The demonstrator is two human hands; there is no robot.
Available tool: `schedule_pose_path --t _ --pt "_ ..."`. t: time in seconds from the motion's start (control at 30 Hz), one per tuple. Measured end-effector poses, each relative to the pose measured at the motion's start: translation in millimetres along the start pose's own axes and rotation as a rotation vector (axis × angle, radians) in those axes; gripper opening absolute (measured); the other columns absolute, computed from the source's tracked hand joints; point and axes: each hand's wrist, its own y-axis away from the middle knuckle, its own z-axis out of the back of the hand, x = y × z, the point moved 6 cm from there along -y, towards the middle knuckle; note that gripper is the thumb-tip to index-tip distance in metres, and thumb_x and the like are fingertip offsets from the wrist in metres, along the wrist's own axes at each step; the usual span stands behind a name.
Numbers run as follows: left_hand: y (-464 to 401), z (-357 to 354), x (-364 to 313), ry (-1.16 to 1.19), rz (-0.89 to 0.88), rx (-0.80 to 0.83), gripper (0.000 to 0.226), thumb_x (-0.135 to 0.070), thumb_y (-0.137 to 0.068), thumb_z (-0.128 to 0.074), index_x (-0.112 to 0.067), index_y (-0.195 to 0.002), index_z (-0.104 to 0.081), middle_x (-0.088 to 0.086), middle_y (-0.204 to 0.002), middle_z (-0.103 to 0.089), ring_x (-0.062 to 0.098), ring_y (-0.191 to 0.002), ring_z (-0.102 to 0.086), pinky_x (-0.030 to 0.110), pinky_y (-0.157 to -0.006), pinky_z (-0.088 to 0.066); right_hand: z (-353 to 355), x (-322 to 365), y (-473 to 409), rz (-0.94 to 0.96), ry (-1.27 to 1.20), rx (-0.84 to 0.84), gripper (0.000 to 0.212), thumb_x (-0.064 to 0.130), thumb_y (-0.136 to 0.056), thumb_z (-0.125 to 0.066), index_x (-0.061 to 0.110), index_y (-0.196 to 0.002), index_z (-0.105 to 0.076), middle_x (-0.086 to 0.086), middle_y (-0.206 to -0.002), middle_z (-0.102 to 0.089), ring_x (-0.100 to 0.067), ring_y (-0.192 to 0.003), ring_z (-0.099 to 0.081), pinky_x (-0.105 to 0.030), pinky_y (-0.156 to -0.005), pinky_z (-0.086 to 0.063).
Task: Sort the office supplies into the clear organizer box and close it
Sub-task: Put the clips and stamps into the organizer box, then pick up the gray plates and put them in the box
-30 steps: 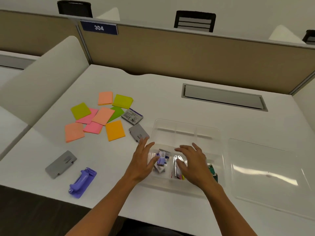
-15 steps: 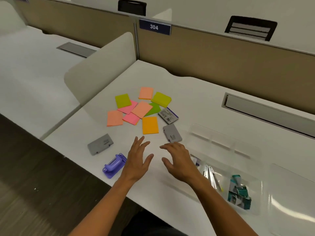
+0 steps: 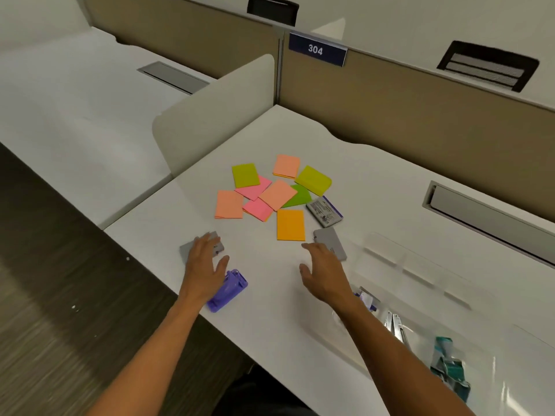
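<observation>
The clear organizer box [image 3: 420, 265] lies at the right, holding metal clips [image 3: 396, 325], teal items [image 3: 450, 367] and a small purple-white item [image 3: 365, 297]. My left hand [image 3: 204, 265] is open, spread over a grey staple box [image 3: 187, 249] and touching the top of a purple hole punch [image 3: 228, 291]. My right hand [image 3: 322, 271] is open, hovering next to another grey staple box [image 3: 332, 240]. Several coloured sticky-note pads [image 3: 270, 193] lie scattered behind the hands. A printed grey staple box [image 3: 324, 211] lies beside the orange pad [image 3: 290, 225].
A beige desk divider [image 3: 216, 109] stands at the left of the white desk [image 3: 270, 310]. A tan partition with a "304" sign [image 3: 316, 49] runs along the back. A grey cable tray [image 3: 486, 217] is recessed at the right. The desk's front edge drops to dark floor.
The view has swung left. My left hand moved left onto the grey staple box and hole punch. My right hand left the organizer and reached toward the grey box near the orange pad.
</observation>
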Motion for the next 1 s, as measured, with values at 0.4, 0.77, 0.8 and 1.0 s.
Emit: schedule_pose_path --t 0.4,0.77,0.8,1.0 --pt "-38 -6 49 -0.563 0.128 0.206 0.081 -0.017 -0.089 -0.060 -0.015 -0.152 -0.008 0.010 -0.157 -0.017 0.036 -0.146 -0.013 0.053 -0.115 -0.024 -11 -32 -45 -0.324 0.216 0.107 0.067 0.020 -0.091 -0.056 0.016 -0.150 -0.024 -0.018 -0.159 -0.008 -0.046 -0.142 -0.010 -0.056 -0.116 -0.020" --pt "-47 4 40 -0.391 0.175 0.276 0.087 -0.038 -0.072 -0.081 -0.019 -0.141 -0.031 0.014 -0.129 -0.041 0.029 -0.115 -0.043 0.041 -0.094 -0.045 -6 -37 -53 -0.397 0.240 0.044 0.075 0.025 -0.088 -0.067 0.013 -0.147 -0.022 -0.021 -0.137 -0.035 -0.042 -0.120 -0.041 -0.044 -0.096 -0.042" --pt "-46 3 39 -0.332 0.196 0.279 0.084 -0.033 -0.073 -0.081 -0.018 -0.140 -0.032 0.014 -0.128 -0.042 0.029 -0.114 -0.045 0.041 -0.094 -0.047 -7 -38 -53 -0.412 0.227 0.064 0.084 0.028 -0.086 -0.069 0.014 -0.150 -0.017 -0.022 -0.139 -0.035 -0.043 -0.122 -0.040 -0.045 -0.099 -0.040" --pt "-43 -1 21 -0.094 0.223 0.243 0.044 -0.008 -0.094 -0.055 -0.011 -0.136 -0.039 0.015 -0.136 -0.052 0.033 -0.116 -0.055 0.038 -0.086 -0.052 -4 -39 -51 -0.508 0.139 0.166 0.118 0.041 -0.073 -0.081 0.006 -0.153 -0.001 -0.023 -0.146 -0.029 -0.041 -0.132 -0.036 -0.046 -0.109 -0.034"
